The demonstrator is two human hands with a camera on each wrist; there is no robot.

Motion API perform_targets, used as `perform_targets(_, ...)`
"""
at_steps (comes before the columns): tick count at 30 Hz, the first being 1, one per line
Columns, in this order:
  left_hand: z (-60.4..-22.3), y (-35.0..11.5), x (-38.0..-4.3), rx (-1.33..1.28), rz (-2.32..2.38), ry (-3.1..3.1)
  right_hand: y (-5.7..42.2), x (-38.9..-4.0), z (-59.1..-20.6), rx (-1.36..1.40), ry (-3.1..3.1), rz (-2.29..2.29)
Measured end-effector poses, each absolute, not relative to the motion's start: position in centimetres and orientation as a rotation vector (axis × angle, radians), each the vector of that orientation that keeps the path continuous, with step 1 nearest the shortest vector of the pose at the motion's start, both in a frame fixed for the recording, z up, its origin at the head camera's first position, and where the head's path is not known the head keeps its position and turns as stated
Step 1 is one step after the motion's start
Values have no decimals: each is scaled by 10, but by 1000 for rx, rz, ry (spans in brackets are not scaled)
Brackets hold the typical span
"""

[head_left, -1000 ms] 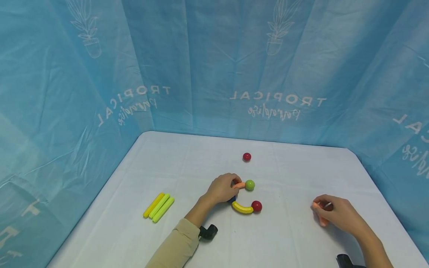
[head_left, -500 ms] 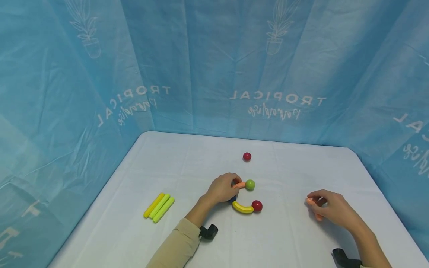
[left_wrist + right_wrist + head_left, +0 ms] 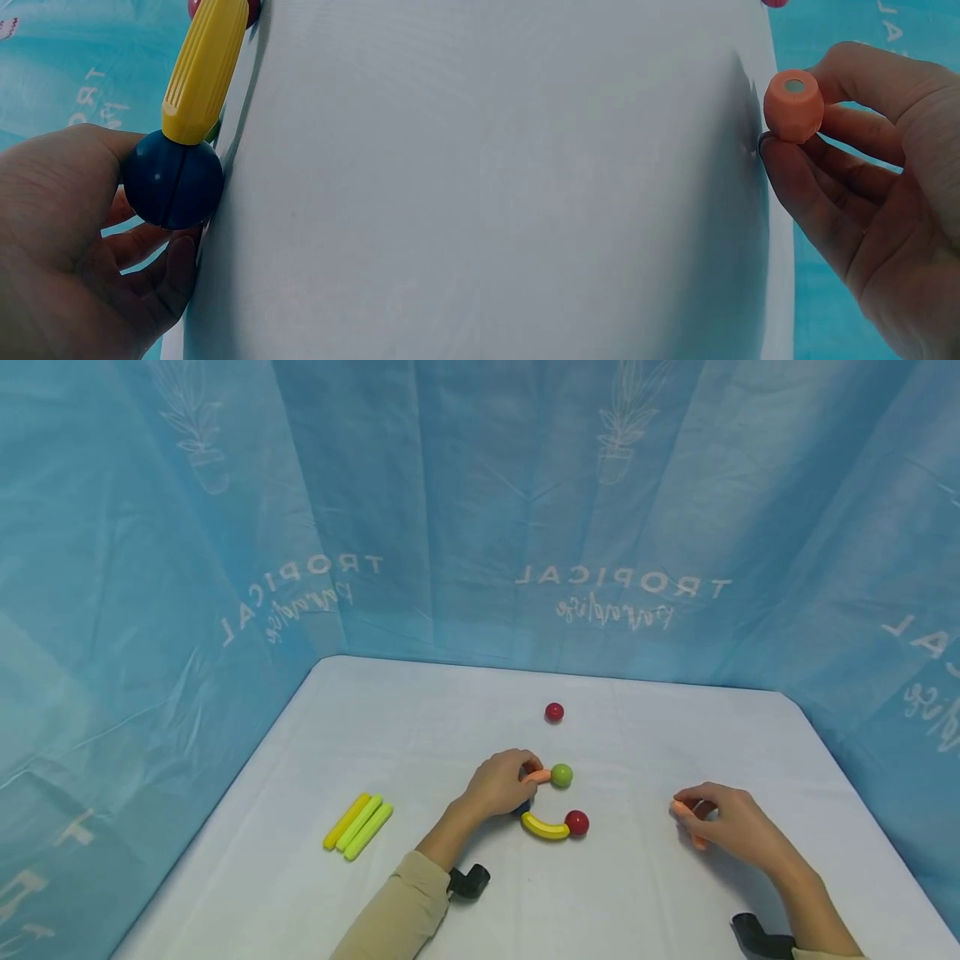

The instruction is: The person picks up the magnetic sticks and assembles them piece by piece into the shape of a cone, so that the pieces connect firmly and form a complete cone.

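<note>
Toward the table's (image 3: 615, 893) right side, we pinch an orange, faceted, plastic-looking rod (image 3: 793, 120) between thumb and fingers of our right hand (image 3: 726, 822); its grey-disc end juts from the grip toward our wrist. Well apart, our left hand (image 3: 497, 783) curls thumb and fingers round a glossy dark-blue ball (image 3: 172, 181); a curved, ribbed yellow rod (image 3: 206, 71) meets that ball outside the grip.

There are one green ball (image 3: 562, 776); two red balls (image 3: 554, 712), one behind it, one in front; one blue ball (image 3: 174, 180) and one curved yellow rod (image 3: 545, 829), front-left; two orange rods (image 3: 537, 776), beside and right; one straight yellow rod (image 3: 347, 821), two lime rods (image 3: 367, 832), left.
</note>
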State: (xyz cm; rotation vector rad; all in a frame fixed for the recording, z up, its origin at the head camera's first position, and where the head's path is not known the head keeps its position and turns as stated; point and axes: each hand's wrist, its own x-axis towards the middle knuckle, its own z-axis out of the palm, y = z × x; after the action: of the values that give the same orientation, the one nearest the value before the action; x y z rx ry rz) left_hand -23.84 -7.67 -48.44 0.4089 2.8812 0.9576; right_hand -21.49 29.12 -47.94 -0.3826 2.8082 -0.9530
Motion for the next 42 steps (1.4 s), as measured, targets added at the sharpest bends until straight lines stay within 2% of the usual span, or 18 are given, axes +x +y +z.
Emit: perform_targets(42, -486, -77, -238, 414, 971, 2880, 247, -234, -486, -564, 2872, -942)
